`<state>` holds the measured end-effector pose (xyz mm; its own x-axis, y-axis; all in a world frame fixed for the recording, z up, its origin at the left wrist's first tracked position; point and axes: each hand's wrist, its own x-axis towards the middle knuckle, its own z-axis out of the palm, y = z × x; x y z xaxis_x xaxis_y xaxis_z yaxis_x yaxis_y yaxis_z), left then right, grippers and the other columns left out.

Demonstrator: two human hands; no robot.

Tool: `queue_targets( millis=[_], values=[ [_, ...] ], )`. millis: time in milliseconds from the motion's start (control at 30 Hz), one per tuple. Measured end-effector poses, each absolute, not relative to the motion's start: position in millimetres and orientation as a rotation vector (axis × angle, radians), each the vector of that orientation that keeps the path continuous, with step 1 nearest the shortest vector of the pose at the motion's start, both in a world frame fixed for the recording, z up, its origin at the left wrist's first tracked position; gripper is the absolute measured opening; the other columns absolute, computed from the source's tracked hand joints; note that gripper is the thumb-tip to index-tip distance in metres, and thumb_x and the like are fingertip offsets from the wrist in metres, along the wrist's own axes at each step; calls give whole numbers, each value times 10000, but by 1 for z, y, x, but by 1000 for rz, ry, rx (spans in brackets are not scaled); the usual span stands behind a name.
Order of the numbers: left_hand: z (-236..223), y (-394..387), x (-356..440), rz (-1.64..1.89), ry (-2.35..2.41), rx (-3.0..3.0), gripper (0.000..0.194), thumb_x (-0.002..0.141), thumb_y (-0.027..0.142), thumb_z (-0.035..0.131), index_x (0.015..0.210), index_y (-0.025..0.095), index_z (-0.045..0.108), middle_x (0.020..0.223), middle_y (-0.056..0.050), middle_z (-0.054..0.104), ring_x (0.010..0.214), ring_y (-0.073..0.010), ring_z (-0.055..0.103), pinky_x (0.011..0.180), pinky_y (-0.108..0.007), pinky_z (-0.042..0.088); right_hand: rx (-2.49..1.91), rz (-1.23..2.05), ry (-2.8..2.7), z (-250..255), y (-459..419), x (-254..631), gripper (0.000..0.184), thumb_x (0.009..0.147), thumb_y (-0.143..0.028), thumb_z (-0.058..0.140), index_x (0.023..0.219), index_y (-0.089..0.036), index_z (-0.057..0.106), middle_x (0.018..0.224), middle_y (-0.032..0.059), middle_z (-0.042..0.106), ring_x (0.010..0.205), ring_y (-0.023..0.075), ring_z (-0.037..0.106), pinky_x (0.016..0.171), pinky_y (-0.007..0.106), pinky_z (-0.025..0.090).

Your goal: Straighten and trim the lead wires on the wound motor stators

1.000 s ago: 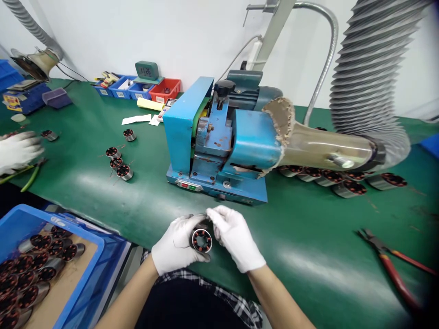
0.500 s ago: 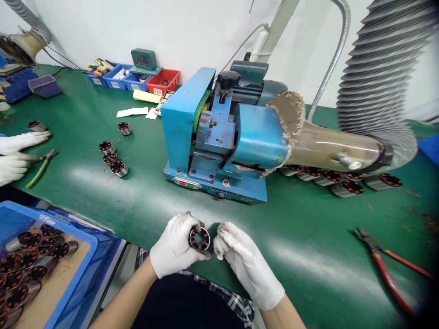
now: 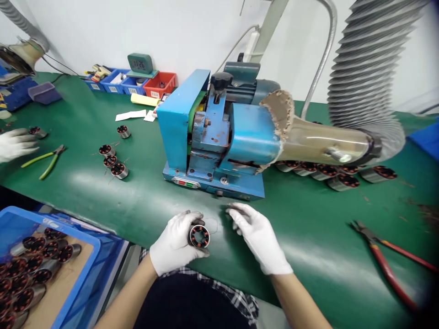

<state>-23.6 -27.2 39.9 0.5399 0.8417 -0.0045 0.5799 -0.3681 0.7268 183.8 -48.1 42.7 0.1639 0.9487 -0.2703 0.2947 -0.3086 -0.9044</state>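
Observation:
My left hand (image 3: 176, 244), in a white glove with dark-stained fingertips, is wrapped round a motor stator (image 3: 199, 236). This metal ring has copper windings inside, and its open end faces up toward me. A thin wire (image 3: 214, 224) loops out from the stator's upper right. To the right, my right hand (image 3: 259, 240), gloved too, hovers over the green table, apart from the stator. Its fingers are curled and pressed together at the tips; whether they pinch a wire end is too fine to make out.
A blue belt machine (image 3: 212, 137) with a duct stands ahead. Several stators (image 3: 343, 182) sit behind it, others (image 3: 119, 170) at left. Red-handled pliers (image 3: 380, 256) lie right. A blue bin (image 3: 92, 246) holds stators. A co-worker's gloved hand (image 3: 17, 144) is near green-handled pliers (image 3: 51, 160).
My right hand has moved up and away from the stator, to the right. My left hand still holds the stator. The co-worker's hands have drawn back left, leaving the green-handled pliers lying spread.

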Motion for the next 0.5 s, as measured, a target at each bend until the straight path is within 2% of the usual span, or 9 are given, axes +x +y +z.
queue_targets(
  millis=[33, 100, 167, 233, 300, 400, 500],
  values=[
    [39, -26, -24, 492, 1121, 2133, 730, 496, 305, 811, 1116, 215, 436, 1103, -84, 576, 1071, -293, 521, 928, -452, 399, -1693, 1106, -1331, 45, -53, 184, 285, 808, -372, 530, 1021, -190, 582, 960, 82, 655, 779, 199, 604, 714, 338, 479],
    [36, -25, -26, 503, 1066, 2220, 734, 510, 358, 807, 1135, 205, 453, 1172, -107, 552, 1132, -300, 481, 990, -481, 339, -1583, 987, -1721, 47, -67, 179, 336, 801, -304, 564, 1121, -204, 547, 1171, 99, 574, 1058, 240, 519, 920, 399, 399],
    [36, -24, -27, 510, 1013, 2253, 658, 547, 391, 789, 1105, 203, 495, 1190, -111, 554, 1159, -294, 464, 1012, -476, 318, -1489, 837, -2067, 46, -78, 170, 432, 821, -243, 542, 1240, -190, 456, 1213, 123, 539, 1110, 254, 478, 949, 433, 376],
    [39, -24, -29, 512, 994, 2209, 630, 556, 375, 790, 1096, 206, 514, 1187, -107, 566, 1158, -284, 472, 1003, -450, 342, -1468, 713, -2219, 45, -82, 162, 419, 855, -194, 474, 1268, -157, 411, 1153, 144, 562, 1027, 247, 519, 882, 417, 425],
    [46, -26, -31, 499, 1004, 2122, 648, 539, 320, 807, 1108, 212, 515, 1195, -102, 563, 1156, -279, 477, 991, -422, 366, -1438, 613, -2330, 49, -81, 157, 362, 871, -142, 401, 1231, -128, 432, 999, 136, 608, 865, 231, 558, 758, 376, 466],
    [64, -29, -32, 481, 991, 1990, 633, 536, 271, 813, 1097, 222, 525, 1217, -90, 546, 1155, -270, 481, 983, -384, 382, -1372, 405, -2444, 69, -76, 158, 331, 845, -79, 351, 1141, -95, 496, 755, 90, 589, 658, 209, 516, 600, 324, 429],
    [82, -33, -30, 472, 929, 1881, 576, 582, 247, 790, 1093, 231, 524, 1231, -65, 535, 1159, -244, 479, 983, -338, 386, -1340, 184, -2449, 91, -76, 161, 306, 812, -50, 322, 988, -118, 563, 671, 66, 539, 606, 199, 462, 581, 314, 374]
  ],
)
